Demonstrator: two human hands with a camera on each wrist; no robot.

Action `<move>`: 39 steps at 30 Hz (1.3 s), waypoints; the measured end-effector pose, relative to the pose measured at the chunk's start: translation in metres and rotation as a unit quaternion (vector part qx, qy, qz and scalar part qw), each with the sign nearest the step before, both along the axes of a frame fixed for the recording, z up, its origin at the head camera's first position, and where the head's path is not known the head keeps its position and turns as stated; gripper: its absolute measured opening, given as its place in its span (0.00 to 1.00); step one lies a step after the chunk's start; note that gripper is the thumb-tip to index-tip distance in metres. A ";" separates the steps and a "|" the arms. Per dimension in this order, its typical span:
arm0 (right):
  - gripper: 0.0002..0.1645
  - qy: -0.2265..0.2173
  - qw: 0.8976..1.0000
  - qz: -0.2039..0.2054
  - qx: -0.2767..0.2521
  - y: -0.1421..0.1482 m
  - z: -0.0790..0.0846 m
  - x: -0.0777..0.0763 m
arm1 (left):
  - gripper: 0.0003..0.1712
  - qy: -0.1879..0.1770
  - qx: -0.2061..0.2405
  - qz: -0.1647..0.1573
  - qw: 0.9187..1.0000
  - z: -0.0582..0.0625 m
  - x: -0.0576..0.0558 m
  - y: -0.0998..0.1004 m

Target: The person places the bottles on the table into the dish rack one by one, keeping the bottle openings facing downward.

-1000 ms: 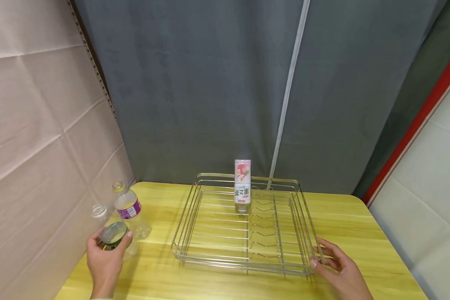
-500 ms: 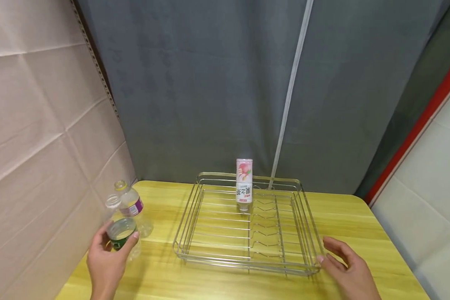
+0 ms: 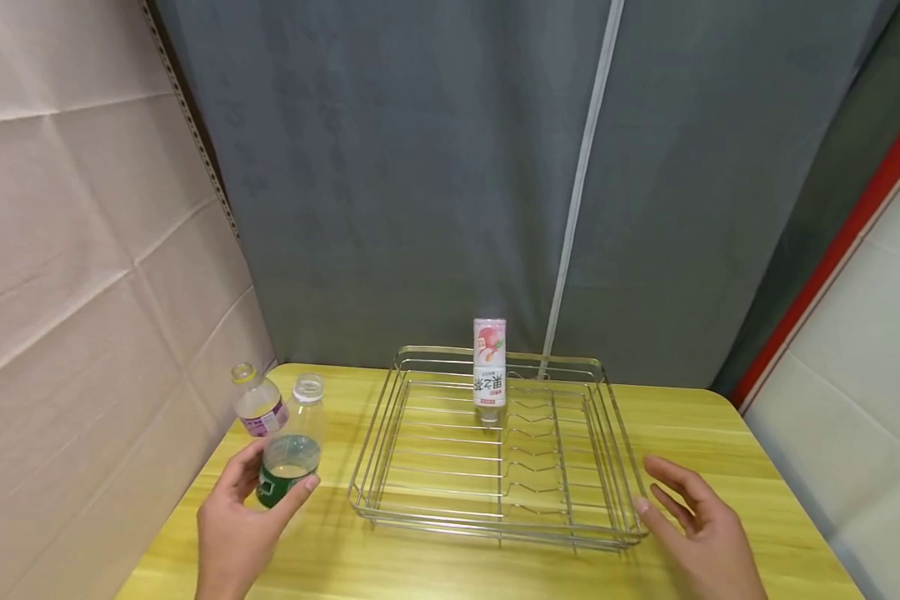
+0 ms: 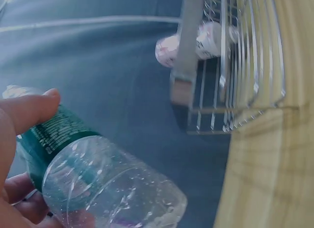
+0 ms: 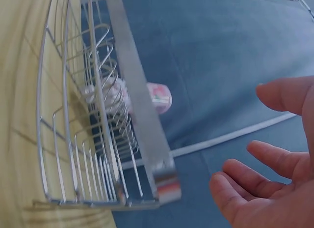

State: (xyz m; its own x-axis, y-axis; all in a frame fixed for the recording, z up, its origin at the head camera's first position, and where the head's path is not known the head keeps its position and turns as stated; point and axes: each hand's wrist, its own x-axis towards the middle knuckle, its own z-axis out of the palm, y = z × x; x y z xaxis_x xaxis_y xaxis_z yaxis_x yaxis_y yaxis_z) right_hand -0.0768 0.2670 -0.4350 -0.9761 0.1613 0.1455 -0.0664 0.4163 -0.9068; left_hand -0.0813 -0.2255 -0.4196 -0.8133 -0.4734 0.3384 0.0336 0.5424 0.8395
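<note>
Broadly, a dark grey curtain (image 3: 390, 183) hangs behind a yellow wood-grain table (image 3: 690, 433). On the table sits a wire rack (image 3: 558, 361); in it, a pink-and-white bottle (image 3: 489, 367) stands neck-down, probably propped by the wires, its contents impossible to tell. The right hand (image 3: 697, 525), just beside the rack's near right corner, holds nothing, fingers loosely spread. The left hand (image 3: 240, 521), left of the rack, curls thumb and fingers round the green-labelled middle of a clear bottle (image 3: 294, 454), neck up, likely for a firm hold. No drink shows inside it. Just behind is a purple-label bottle (image 3: 264, 417), upright, partly hidden.
</note>
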 end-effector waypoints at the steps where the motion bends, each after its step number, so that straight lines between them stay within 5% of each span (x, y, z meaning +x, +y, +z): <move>1: 0.34 0.006 1.000 0.003 -0.002 -0.003 0.002 0.000 | 0.45 -0.005 -0.010 -0.008 1.000 0.003 0.002 0.002; 7: 0.33 0.048 0.998 0.035 -0.005 -0.020 0.017 0.004 | 0.45 0.002 -0.099 -0.068 0.993 0.018 0.010 0.016; 13: 0.33 0.084 0.993 0.085 -0.015 -0.042 0.030 0.009 | 0.46 0.053 -0.193 -0.129 0.971 0.024 0.011 0.032; 25: 0.41 0.178 0.967 0.179 -0.038 -0.077 0.039 0.007 | 0.46 0.069 -0.229 -0.250 0.938 0.033 0.003 0.069; 32: 0.45 0.221 0.945 0.241 -0.028 -0.087 0.040 0.004 | 0.45 0.078 -0.302 -0.307 0.899 0.037 0.003 0.086; 39: 0.41 0.173 0.954 0.243 0.015 -0.096 0.044 0.005 | 0.44 0.061 -0.372 -0.339 0.862 0.041 0.002 0.099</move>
